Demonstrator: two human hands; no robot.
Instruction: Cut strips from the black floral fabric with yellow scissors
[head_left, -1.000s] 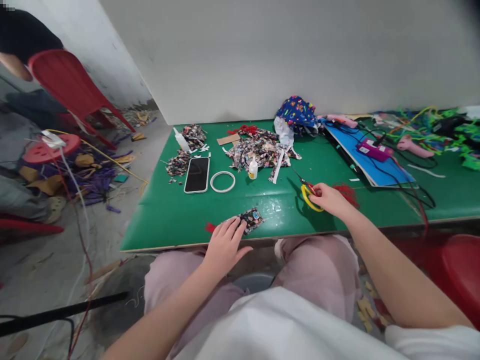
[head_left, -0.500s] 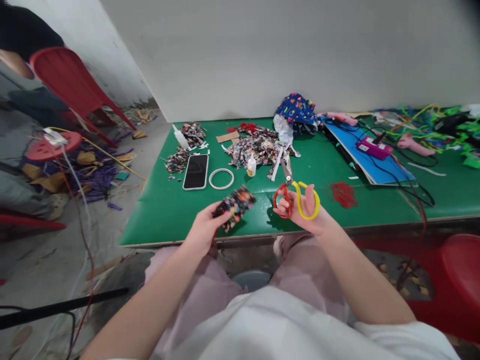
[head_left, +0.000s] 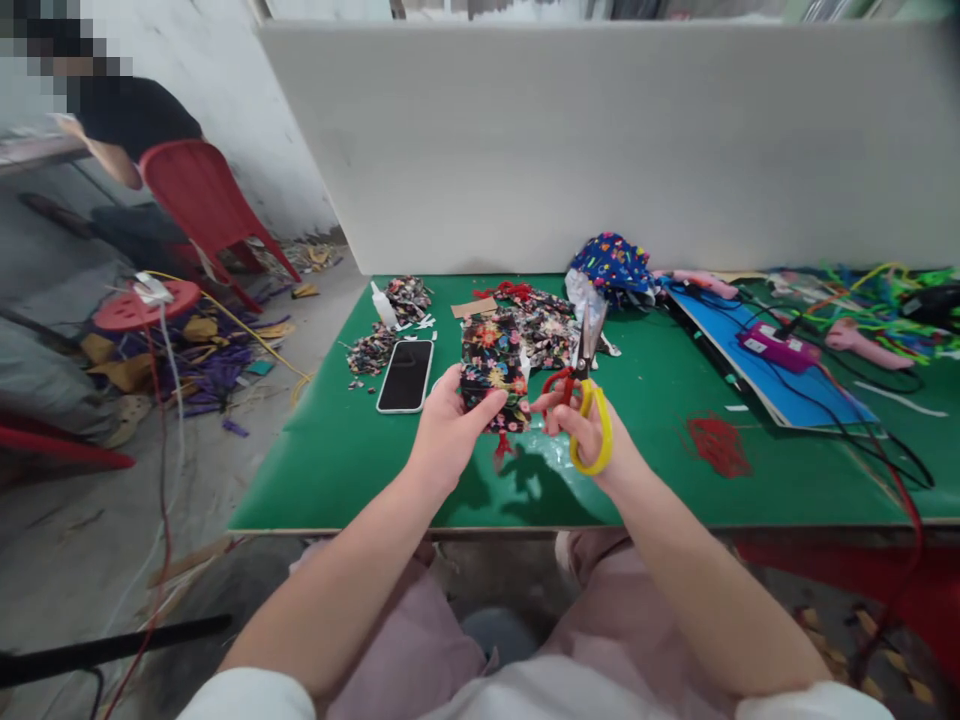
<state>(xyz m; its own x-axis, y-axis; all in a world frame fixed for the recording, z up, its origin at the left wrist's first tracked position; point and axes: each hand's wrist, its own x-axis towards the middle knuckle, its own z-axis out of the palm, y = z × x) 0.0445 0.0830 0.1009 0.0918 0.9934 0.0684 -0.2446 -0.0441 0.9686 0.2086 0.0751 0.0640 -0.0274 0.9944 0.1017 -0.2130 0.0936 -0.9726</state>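
My left hand (head_left: pixel 446 425) grips a flat, rectangular black floral fabric piece (head_left: pixel 491 360), thumb across its front. From its lower edge hangs a bit of red cord (head_left: pixel 503 448). Scissors (head_left: pixel 583 368) with one red and one yellow handle are in my right hand (head_left: pixel 592 425), fingers through the loops and blades pointing up. A fingertip of that hand is close to the fabric's right edge; I cannot tell if it touches. Behind the fabric lies a pile of similar floral pieces (head_left: pixel 551 335), partly hidden. The small white bottle in front of that pile is mostly covered.
On the green table (head_left: pixel 315 470) are a phone (head_left: pixel 406 376), a white glue bottle (head_left: pixel 383 305), red threads (head_left: pixel 718 445) and a blue folder (head_left: pixel 780 365) with a purple device (head_left: pixel 778 346) and cables. A grey panel (head_left: pixel 600 150) stands behind. A person sits on a red chair (head_left: pixel 191 190).
My left hand has raised the floral fabric and turned it upright, facing me. The scissors have come closer to it, their blades now more upright. The view has tilted up.
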